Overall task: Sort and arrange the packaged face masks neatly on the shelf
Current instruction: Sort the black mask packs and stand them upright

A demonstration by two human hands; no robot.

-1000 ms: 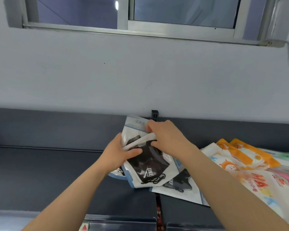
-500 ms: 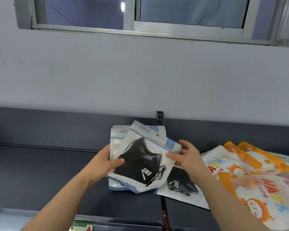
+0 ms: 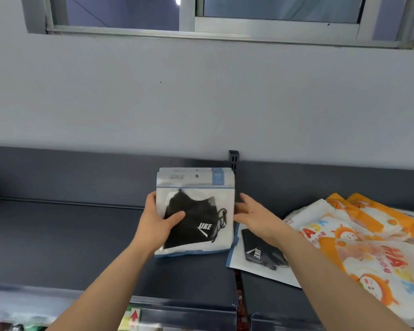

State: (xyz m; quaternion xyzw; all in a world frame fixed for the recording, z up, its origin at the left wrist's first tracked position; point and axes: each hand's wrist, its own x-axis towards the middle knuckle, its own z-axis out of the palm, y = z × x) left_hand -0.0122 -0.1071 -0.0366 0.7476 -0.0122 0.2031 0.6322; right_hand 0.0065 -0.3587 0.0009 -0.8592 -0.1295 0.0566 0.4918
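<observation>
At the middle of the dark shelf (image 3: 69, 235), just left of the slotted post (image 3: 233, 158) rising from the back panel (image 3: 81, 177), a stack of black-mask packets (image 3: 201, 211) is standing on its lower edge. Its header strip is uppermost, and its long axis is running up from the shelf and tilting back toward the panel. Whether it is touching the panel cannot be told.

The left hand (image 3: 157, 223) is gripping the stack's left edge, with the thumb (image 3: 175, 217) lying across the front face and the other fingers hidden behind. The right hand (image 3: 256, 216) is holding nothing. Its fingers (image 3: 247, 200) are extended and appear to be touching the stack's right edge, as if squaring the packets against the left hand.

A loose black-mask packet (image 3: 261, 256) is lying flat on the shelf just right of the stack, partly beneath the right wrist. It is skewed relative to the stack, and its logo is reading the opposite way up. Orange-printed packets (image 3: 359, 240) are lying in an overlapping heap further right.

The loose packet is lying below and behind the right fingers and across the stack from the left hand, so the right hand is the nearer one. Joining it to the stack would probably mean drawing that hand back and down, then turning the packet until its header matches.
</observation>
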